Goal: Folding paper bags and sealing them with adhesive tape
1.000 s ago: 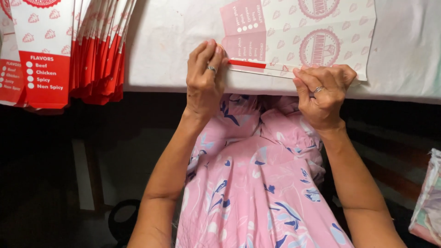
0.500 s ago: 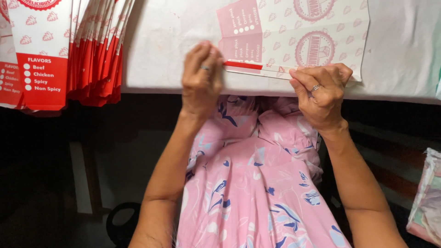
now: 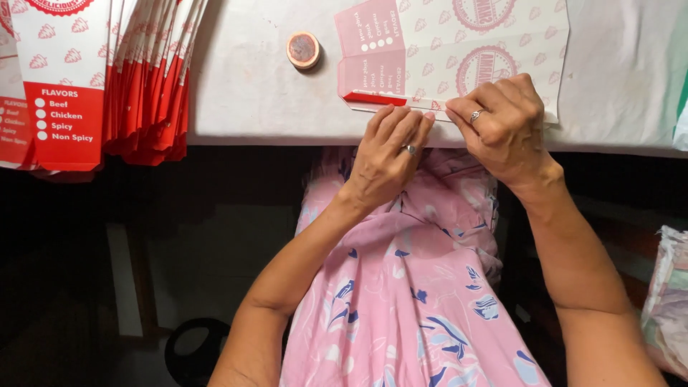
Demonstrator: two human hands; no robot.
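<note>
1. Two hands meet at the table's near edge: left hand (image 3: 387, 154) presses flat fingers, right hand (image 3: 502, 125) pinches the printed paper bag (image 3: 459, 54).
2. Small round tape roll (image 3: 304, 49) lies nearby.
3. Stacked red-and-white bags (image 3: 107, 79) overhang the white table (image 3: 251, 93).

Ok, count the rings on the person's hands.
2. One ring sits on a finger of the left hand; the other ring is on the right hand. More may be hidden under curled fingers.

A pink floral-printed dress (image 3: 416, 301) is worn; a ring is seen on each hand, left hand (image 3: 387, 154) and right hand (image 3: 505, 125).
</note>
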